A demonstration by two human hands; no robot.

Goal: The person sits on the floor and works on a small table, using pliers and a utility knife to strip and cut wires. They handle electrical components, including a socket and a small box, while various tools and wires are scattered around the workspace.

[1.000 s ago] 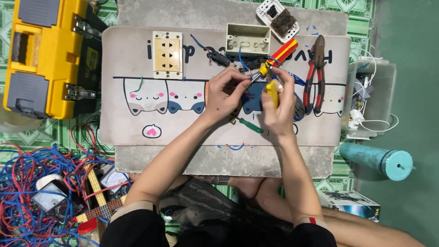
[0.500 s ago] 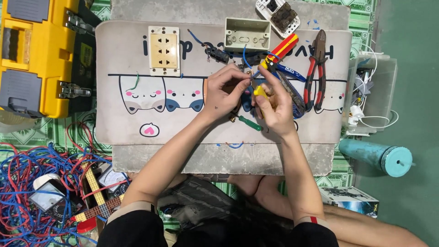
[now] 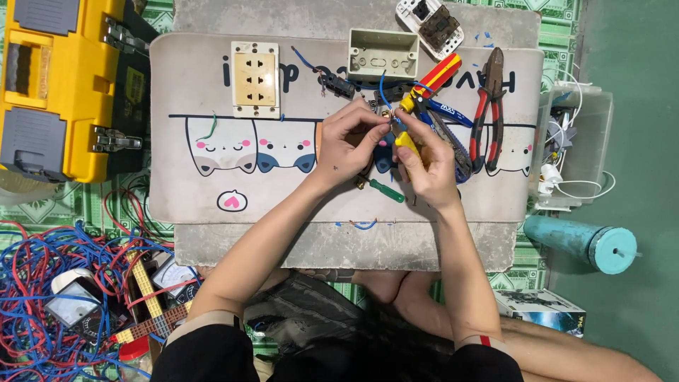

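The small brass-coloured electrical part (image 3: 385, 122) sits pinched between the fingertips of the left hand (image 3: 348, 141), held above the middle of the printed mat (image 3: 212, 85), just below the pale junction box (image 3: 382, 53). The right hand (image 3: 431, 166) is closed around a yellow-handled screwdriver (image 3: 406, 143), its tip aimed up at the part. Compared with a second ago, both hands have edged a little toward the box and closer together, and the yellow handle has tilted so the tip now meets the part rather than hanging beside it; the work looks to have gone from lining up to actually turning a screw, though the screw itself is too small to make out. A blue wire (image 3: 382, 88) rises from the part toward the box. Nothing else has shifted: the green-handled screwdriver (image 3: 382, 189) lies on the mat just under the hands, the red-and-yellow tool (image 3: 433, 78) and the red-handled pliers (image 3: 488, 106) rest to the right, the cream socket plate (image 3: 255, 78) to the left, the yellow toolbox (image 3: 64, 85) beyond it
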